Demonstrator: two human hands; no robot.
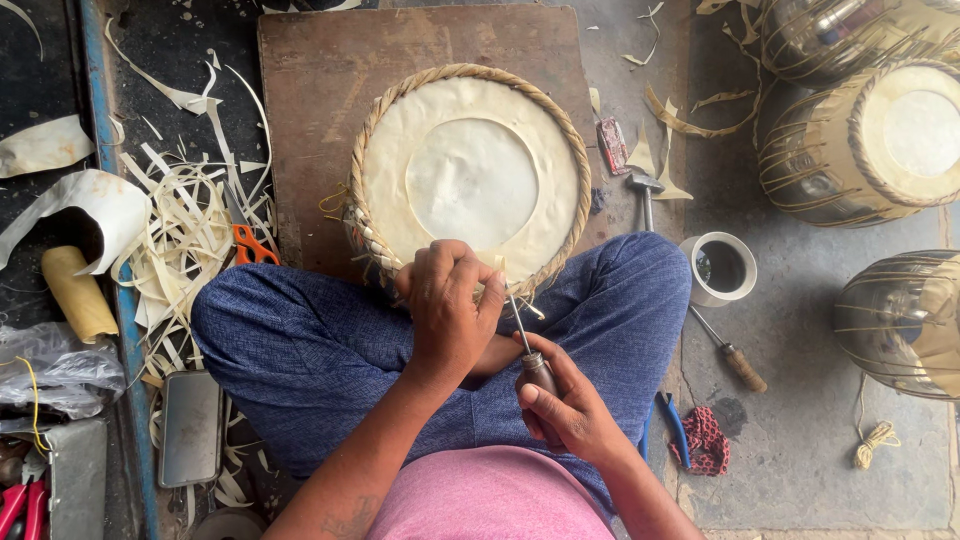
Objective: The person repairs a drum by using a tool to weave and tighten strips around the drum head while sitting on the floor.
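A round drum (470, 175) with a pale skin head and a braided rim rests between my crossed legs in blue trousers, on a brown wooden board (320, 80). My left hand (447, 310) grips the near edge of the braided rim. My right hand (565, 405) holds an awl (528, 345) by its brown wooden handle. Its thin metal shaft points up into the braid next to my left fingers.
Pale hide strips (185, 235) and orange-handled scissors (247, 243) lie left. A hammer (645, 195), a white cup of dark liquid (722, 268) and a wooden-handled tool (735, 358) lie right. Three more drums (870, 140) stand at far right. A phone (190, 428) lies by my left knee.
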